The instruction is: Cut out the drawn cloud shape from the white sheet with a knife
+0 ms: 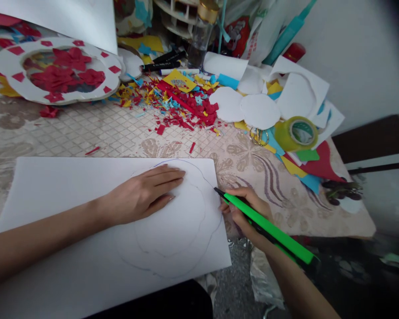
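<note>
A large white paper sheet lies at the table's front edge, its lower part hanging toward my lap. Two wavy outlines, one inside the other, are drawn on it. My left hand rests flat on the sheet over the upper left of the outlines, fingers stretched to the right. Near the sheet's right edge, my right hand grips a green utility knife. The knife's dark tip points up and left, at the outer outline. Whether the blade touches the paper I cannot tell.
Behind the sheet lie coloured paper scraps, white scalloped cutouts and a tape roll. A white frame with red paper flowers sits at the back left. Markers and a gold-capped bottle are farther back.
</note>
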`<state>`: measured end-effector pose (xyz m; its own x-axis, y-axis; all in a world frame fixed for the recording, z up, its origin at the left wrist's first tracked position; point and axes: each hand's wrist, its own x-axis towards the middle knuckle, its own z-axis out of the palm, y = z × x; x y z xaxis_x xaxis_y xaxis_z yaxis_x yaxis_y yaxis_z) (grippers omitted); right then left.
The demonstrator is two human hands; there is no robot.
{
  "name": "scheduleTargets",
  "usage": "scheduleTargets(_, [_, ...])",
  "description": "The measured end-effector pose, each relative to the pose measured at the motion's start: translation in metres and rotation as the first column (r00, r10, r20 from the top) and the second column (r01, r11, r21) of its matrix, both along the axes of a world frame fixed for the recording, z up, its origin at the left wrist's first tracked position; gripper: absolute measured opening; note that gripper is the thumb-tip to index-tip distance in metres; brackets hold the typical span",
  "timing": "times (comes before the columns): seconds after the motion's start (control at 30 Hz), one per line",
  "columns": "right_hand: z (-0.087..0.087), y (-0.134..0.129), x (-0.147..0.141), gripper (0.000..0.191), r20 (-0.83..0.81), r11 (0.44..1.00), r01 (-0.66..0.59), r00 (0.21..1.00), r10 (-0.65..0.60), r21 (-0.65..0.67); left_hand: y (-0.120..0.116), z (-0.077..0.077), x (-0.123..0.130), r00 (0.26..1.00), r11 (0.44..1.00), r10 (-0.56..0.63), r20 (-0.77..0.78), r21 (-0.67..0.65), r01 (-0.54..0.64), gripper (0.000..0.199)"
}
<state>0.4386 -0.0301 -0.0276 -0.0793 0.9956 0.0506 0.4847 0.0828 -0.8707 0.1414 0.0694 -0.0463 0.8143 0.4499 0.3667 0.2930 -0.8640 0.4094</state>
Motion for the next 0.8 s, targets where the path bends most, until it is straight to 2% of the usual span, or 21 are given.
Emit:
scheduleTargets(0.3, [0.001, -0.012, -0.005, 0.024, 0.046, 0.993, 0.115, 0.992, -0.115, -0.010, 0.001, 0.000, 0.001, 1.000, 0.999, 0.004, -0.013, 0.040, -0.004, 0.039])
scheduleTargets(0.6, [0.004, -0.017, -0.012, 0.022, 0.127, 0.985, 0.170, 0.977, -0.170, 0.011, -0.001, 0.002, 0.000, 1.000, 0.999, 0.011, -0.025, 0.053, -0.010, 0.038])
scheduleTargets(0.8, [0.002, -0.024, -0.015, 0.022, 0.115, 0.978, 0.207, 0.972, -0.206, 0.010, 0.000, 0.001, 0.001, 1.000, 0.999, 0.008, -0.018, 0.050, -0.007, 0.037])
